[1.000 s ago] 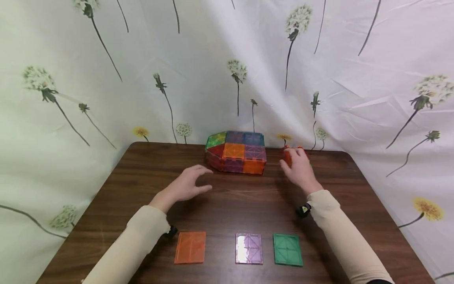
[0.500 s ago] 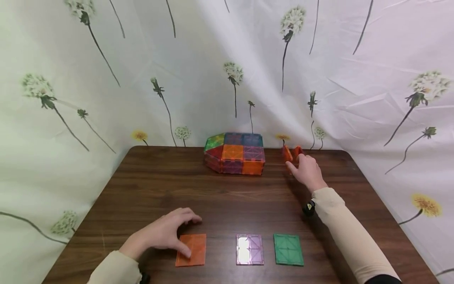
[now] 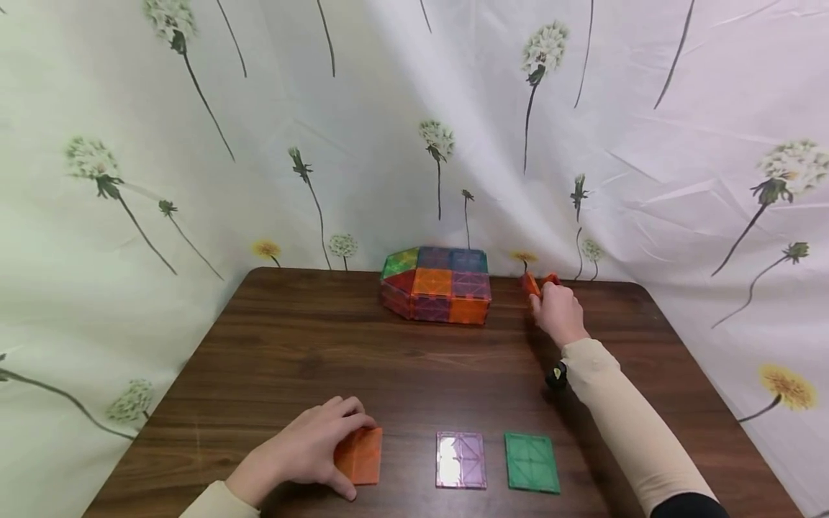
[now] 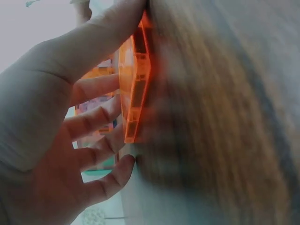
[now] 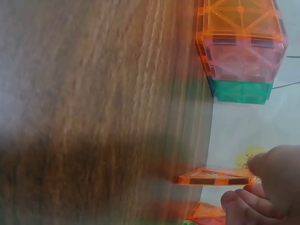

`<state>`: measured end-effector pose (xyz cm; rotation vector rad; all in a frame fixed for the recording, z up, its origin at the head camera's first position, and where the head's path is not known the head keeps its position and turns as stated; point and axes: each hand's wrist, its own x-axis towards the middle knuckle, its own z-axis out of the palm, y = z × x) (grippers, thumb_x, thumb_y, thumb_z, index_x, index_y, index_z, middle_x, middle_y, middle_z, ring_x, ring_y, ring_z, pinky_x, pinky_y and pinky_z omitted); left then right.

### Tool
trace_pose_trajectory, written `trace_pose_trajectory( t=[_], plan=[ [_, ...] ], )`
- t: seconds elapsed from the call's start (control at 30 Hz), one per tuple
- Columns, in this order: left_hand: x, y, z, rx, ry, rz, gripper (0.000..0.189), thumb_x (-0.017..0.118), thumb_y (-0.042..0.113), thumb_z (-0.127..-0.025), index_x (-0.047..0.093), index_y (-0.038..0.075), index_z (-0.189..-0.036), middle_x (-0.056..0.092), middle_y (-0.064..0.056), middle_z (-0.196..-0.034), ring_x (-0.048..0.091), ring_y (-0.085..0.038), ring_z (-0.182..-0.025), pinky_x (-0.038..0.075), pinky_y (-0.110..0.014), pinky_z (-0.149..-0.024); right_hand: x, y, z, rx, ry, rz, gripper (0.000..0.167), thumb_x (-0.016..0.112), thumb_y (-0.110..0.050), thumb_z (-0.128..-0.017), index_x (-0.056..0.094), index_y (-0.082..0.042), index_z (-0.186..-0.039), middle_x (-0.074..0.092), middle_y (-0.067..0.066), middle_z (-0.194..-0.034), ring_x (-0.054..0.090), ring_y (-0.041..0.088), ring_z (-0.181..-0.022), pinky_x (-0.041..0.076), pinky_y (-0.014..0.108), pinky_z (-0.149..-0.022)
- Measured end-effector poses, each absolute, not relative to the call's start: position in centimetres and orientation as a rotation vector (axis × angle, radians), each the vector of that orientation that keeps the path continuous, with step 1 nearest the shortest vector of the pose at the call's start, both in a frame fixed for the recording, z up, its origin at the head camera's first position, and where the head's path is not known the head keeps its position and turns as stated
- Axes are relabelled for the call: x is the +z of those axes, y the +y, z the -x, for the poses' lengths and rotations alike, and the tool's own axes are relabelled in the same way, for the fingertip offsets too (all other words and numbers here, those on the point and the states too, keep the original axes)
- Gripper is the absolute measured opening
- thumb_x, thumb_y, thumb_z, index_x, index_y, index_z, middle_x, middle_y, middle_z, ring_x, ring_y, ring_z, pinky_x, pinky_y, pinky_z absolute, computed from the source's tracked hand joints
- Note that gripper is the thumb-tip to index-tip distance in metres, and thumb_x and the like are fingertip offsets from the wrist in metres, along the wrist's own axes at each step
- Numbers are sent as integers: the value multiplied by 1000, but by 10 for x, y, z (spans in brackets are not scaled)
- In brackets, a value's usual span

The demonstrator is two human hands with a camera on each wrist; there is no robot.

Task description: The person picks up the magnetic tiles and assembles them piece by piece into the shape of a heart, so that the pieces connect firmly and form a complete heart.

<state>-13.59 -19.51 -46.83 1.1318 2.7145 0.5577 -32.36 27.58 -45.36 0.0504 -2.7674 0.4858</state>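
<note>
My left hand (image 3: 309, 447) is over an orange square magnetic tile (image 3: 363, 458) at the near left of the table, its thumb at the near edge and fingers curled at the far edge. The left wrist view shows that tile (image 4: 135, 79) edge-on, low over the wood. At the back right, my right hand (image 3: 560, 314) pinches a standing orange magnetic tile (image 5: 215, 177) between thumb and fingers. A second orange tile (image 5: 208, 211) stands just beside it, partly hidden by the fingers. Left of this hand sits a boxy block of joined coloured magnetic tiles (image 3: 432, 283).
A purple square tile (image 3: 460, 460) and a green square tile (image 3: 532, 462) lie flat near the front of the brown wooden table (image 3: 311, 345). A white cloth printed with dandelions (image 3: 363, 144) hangs close behind the table's back edge.
My left hand has come back from mid-table to the near orange tile and closed its fingers about it. The right hand has shifted slightly right, beside the standing orange tiles.
</note>
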Motion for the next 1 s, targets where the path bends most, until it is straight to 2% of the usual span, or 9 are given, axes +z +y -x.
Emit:
trace_pose_trajectory(
  t=[0.13,0.33,0.5,0.7,0.83,1.0],
  plan=[
    [-469,-191,137,547,2710,-1125,83,97,61,-61,68,23,-128,55,14,-116,46,-4,-95,49,-27,-75,-456,281,323,464,-2765,-15,23,63,-15,-100,61,1,-83,67,27,-84,64,43,-67,55,61,-62],
    [-467,-188,138,539,2702,-1159,80,99,56,-61,66,23,-126,56,16,-115,48,-3,-96,51,-28,-77,-456,284,315,447,-2768,-5,20,62,-14,-98,60,-2,-81,67,25,-83,64,44,-68,55,61,-62],
    [-468,-185,142,568,2741,-1191,77,97,52,-68,63,22,-130,60,14,-120,52,-5,-101,53,-30,-81,-459,289,302,472,-2769,-72,17,62,-14,-96,61,-3,-82,67,20,-80,60,37,-66,55,55,-62],
    [-472,-178,162,913,2747,-1179,81,93,46,-79,58,17,-146,61,10,-134,61,-9,-113,57,-37,-92,-463,302,287,517,-2735,-217,11,65,-12,-95,67,-3,-88,66,14,-75,56,29,-62,52,45,-59],
    [-475,-174,175,1088,2707,-1160,83,91,39,-84,53,10,-151,60,2,-142,62,-16,-122,56,-45,-100,-464,309,275,529,-2742,-315,8,68,-11,-97,69,-5,-92,66,9,-73,54,23,-61,48,38,-56],
    [-477,-170,188,1127,2679,-1146,82,87,35,-89,48,7,-155,57,-4,-149,60,-25,-131,51,-54,-106,-463,316,261,564,-2764,-436,8,71,-13,-99,71,-7,-93,69,4,-77,58,16,-65,52,36,-60]
  ],
)
